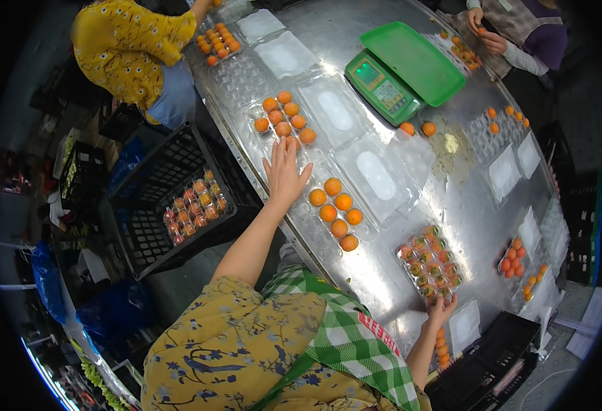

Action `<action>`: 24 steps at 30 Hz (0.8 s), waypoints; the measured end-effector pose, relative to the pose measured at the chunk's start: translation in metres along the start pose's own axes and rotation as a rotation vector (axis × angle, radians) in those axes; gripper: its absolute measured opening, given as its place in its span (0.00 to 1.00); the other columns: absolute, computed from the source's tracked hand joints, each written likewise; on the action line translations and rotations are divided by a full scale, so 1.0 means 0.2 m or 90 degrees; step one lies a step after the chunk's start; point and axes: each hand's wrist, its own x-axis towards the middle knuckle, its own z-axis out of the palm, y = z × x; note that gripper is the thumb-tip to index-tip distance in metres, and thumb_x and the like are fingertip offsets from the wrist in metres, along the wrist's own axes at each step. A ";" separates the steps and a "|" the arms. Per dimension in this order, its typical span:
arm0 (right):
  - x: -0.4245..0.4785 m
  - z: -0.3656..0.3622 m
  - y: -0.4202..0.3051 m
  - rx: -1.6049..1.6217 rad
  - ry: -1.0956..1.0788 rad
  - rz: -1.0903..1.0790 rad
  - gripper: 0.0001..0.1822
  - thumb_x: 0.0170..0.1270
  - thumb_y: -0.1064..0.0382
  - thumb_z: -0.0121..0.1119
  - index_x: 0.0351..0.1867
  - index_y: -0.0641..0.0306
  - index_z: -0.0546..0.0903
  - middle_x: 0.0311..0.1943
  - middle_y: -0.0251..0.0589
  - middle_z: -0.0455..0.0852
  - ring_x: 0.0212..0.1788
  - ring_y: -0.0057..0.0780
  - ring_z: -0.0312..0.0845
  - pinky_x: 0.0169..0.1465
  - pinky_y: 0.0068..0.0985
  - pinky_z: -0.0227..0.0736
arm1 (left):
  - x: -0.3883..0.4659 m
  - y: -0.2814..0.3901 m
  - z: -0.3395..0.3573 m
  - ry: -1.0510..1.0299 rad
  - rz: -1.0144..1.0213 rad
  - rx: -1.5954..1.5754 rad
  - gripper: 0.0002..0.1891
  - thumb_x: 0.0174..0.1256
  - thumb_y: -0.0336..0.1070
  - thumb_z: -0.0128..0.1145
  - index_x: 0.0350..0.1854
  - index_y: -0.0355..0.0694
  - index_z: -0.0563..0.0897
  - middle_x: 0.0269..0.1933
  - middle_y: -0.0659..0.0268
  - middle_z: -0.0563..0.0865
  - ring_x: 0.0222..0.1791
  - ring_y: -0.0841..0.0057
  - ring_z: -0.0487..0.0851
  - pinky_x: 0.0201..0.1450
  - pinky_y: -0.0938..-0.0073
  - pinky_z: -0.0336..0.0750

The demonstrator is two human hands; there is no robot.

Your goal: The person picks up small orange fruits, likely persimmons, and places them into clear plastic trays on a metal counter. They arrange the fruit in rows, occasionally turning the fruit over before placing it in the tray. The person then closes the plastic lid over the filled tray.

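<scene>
My left hand (284, 174) lies over the near end of a clear plastic tray of orange tomatoes (279, 116), its fingertips at the lowest fruit and nothing seen in its grasp. Beside it is another open clear tray with orange tomatoes (343, 201) in part of its cups. My right hand (440, 311) has its fingers at the near edge of a filled clear tray of red-green tomatoes (430, 261); whether it grips the edge is hard to tell. The trays' clear lids (375, 174) are folded open on the metal table (362, 277).
A green scale (383, 87) stands across the table, two loose tomatoes near it. A black crate (177, 205) with packed tomatoes is at the left. Two people (126, 56) (516, 36) work at the table's far side. A black box (485, 359) stands lower right.
</scene>
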 end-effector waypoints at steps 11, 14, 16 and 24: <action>-0.02 0.02 0.04 0.012 0.003 -0.044 0.36 0.65 0.64 0.61 0.72 0.57 0.56 0.61 0.48 0.65 0.53 0.37 0.75 0.46 0.31 0.80 | -0.17 0.14 0.03 -0.004 0.014 -0.010 0.41 0.59 0.46 0.64 0.73 0.42 0.59 0.76 0.53 0.55 0.76 0.50 0.51 0.70 0.33 0.46; -0.02 0.02 0.03 0.039 0.010 -0.020 0.37 0.65 0.63 0.62 0.71 0.57 0.56 0.61 0.47 0.65 0.53 0.36 0.75 0.47 0.30 0.79 | -0.15 0.12 0.04 -0.008 -0.034 0.032 0.42 0.58 0.47 0.64 0.73 0.40 0.60 0.76 0.54 0.54 0.76 0.50 0.51 0.70 0.32 0.46; -0.02 0.03 0.02 0.058 0.025 -0.008 0.37 0.64 0.61 0.63 0.71 0.57 0.57 0.60 0.46 0.66 0.49 0.35 0.76 0.43 0.28 0.78 | -0.15 0.12 0.05 -0.021 -0.048 0.017 0.42 0.58 0.48 0.63 0.73 0.40 0.59 0.76 0.53 0.53 0.75 0.49 0.51 0.70 0.32 0.45; -0.05 0.02 -0.03 0.051 0.022 0.046 0.38 0.62 0.62 0.64 0.70 0.58 0.57 0.60 0.45 0.67 0.50 0.35 0.76 0.46 0.29 0.78 | -0.30 0.37 0.03 0.026 0.208 -0.153 0.38 0.57 0.42 0.64 0.70 0.39 0.64 0.73 0.49 0.60 0.73 0.47 0.55 0.70 0.38 0.49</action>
